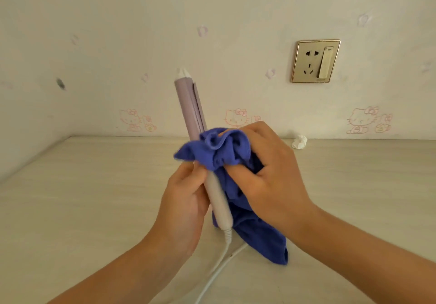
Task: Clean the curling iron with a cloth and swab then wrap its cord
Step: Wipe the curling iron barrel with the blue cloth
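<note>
From my head camera I count one curling iron (188, 105), one blue cloth (226, 152), one white cord (219, 263) and my two hands. My left hand (186, 192) is wrapped around the iron's pale handle, holding it above the surface (94, 197). Its long axis runs near upright, the capped tip pointing up and leaning a little left, the cord end pointing down toward me. My right hand (266, 174) clutches the cloth, bunched against the iron where barrel meets handle. One crumpled white wad (299, 142) lies by the wall, under one socket (316, 61).
</note>
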A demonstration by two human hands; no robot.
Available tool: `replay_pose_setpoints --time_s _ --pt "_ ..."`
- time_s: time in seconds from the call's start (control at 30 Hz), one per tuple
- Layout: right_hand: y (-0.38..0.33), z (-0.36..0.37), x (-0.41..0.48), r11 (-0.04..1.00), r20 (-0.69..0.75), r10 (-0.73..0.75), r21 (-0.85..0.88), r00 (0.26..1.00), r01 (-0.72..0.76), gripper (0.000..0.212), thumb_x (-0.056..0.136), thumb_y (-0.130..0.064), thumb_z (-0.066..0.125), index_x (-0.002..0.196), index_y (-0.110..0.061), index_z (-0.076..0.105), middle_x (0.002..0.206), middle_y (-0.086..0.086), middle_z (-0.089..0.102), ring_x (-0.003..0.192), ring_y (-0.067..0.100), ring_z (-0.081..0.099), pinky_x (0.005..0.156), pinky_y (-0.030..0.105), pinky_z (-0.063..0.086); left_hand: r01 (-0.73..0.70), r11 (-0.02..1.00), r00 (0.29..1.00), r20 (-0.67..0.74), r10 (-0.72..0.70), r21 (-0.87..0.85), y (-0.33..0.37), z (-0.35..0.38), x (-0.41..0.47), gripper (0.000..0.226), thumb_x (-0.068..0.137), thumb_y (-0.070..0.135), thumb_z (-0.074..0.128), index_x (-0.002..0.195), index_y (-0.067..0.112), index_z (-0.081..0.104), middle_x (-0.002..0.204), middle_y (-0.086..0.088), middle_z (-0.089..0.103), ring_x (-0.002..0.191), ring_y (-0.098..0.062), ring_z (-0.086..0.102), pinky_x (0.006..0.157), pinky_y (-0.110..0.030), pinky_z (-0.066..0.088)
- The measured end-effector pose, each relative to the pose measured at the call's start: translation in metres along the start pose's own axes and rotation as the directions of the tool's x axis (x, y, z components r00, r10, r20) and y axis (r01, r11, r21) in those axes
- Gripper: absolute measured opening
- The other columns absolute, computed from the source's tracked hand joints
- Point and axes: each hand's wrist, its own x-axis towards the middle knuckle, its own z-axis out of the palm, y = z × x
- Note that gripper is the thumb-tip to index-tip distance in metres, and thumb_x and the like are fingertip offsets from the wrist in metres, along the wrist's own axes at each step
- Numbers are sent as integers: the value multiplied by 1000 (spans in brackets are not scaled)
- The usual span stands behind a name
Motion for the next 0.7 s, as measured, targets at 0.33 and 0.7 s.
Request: replay_pose_setpoints --time_s 0.33,0.7 --pt "1 14 -20 997 363 -69 -11 929 78 28 84 -12 68 111 -22 73 112 -11 59 99 14 61 82 43 51 20 996 973 -226 -40 -90 28 -6 9 55 103 44 46 72 17 83 88 -5 79 86 -20 75 78 -36 61" --pt "3 5 -13 998 207 -64 19 976 62 36 85 -6 66 115 -25 73 111 -12 59 97 17 62 81 41 52 128 991 946 -303 -115 23 13 3 4 56 107 8 39 59 -1 66 63 -19 58 52 -15 63 46 -14 50"
